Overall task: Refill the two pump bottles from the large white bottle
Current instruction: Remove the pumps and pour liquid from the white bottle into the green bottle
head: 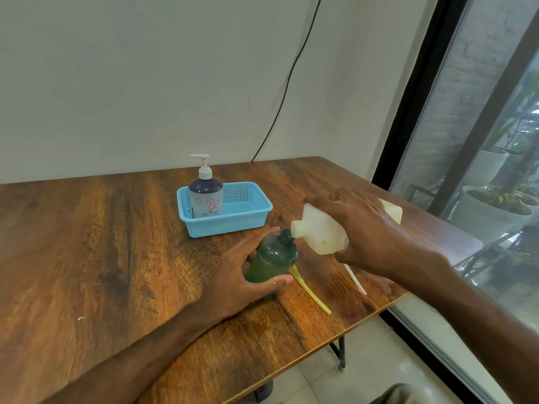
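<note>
A dark green pump bottle (pixel 274 258) without its pump stands on the wooden table (pixel 102 243), and my left hand (pixel 242 275) grips its body. My right hand (pixel 370 231) holds the large white bottle (pixel 320 228) tipped sideways, its open spout touching the green bottle's neck. A second pump bottle (pixel 205 196), dark on top with a white pump fitted, stands upright in a blue basket (pixel 248 217) behind. A yellow-green pump tube (pixel 312 293) lies on the table next to the green bottle.
A white tube (pixel 355 279) lies near the table's right edge under my right wrist. A black cable (pixel 288 80) runs down the wall. A window with potted plants (pixel 493 211) outside is on the right. The table edge drops off at right and front.
</note>
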`<state>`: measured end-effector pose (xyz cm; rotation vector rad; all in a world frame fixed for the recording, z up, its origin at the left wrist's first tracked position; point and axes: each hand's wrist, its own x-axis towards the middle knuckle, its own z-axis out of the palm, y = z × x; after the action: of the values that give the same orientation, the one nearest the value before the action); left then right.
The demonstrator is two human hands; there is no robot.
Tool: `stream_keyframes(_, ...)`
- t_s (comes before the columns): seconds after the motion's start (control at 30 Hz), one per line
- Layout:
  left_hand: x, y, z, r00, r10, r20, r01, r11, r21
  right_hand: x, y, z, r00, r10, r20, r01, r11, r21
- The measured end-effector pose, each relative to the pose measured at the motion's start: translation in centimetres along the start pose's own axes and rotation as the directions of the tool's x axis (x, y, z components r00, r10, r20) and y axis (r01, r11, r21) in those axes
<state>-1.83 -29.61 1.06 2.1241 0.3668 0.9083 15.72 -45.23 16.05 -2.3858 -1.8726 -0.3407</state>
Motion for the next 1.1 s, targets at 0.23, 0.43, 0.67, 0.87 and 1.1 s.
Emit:
stream_keyframes(0.23, 0.07, 0.00, 0.10, 1.000, -0.004, -0.002, 0.004, 1.000, -0.012, -0.02, -0.10, -0.07, 1.000, 0.002, 0.007, -0.002, 1.000, -0.025)
stream_keyframes(0.43, 0.04, -0.10, 0.10, 1.000, 0.001, 0.001, -0.001, 1.000, -0.016, 0.06, -0.11, -0.05, 1.000, 0.004, 0.008, -0.004, 1.000, -0.031)
stream_keyframes(0.67, 0.03, -0.02, 0.02, 1.000, 0.002, -0.001, -0.003, 1.000, -0.005, 0.00, -0.15, -0.12, 1.000, -0.005, -0.002, 0.005, 1.000, -0.028)
stream_keyframes(0.87, -0.02, 0.07, -0.08, 1.000, 0.000, 0.000, 0.000, 1.000, -0.001, -0.01, -0.21, -0.12, 1.000, -0.008, -0.010, 0.008, 1.000, -0.025)
stream_keyframes(1.1, -0.09, 0.04, -0.08, 1.000, -0.010, 0.004, 0.010, 1.000, 0.010, -0.10, -0.19, -0.06, 1.000, -0.018, -0.020, 0.017, 0.999, -0.030)
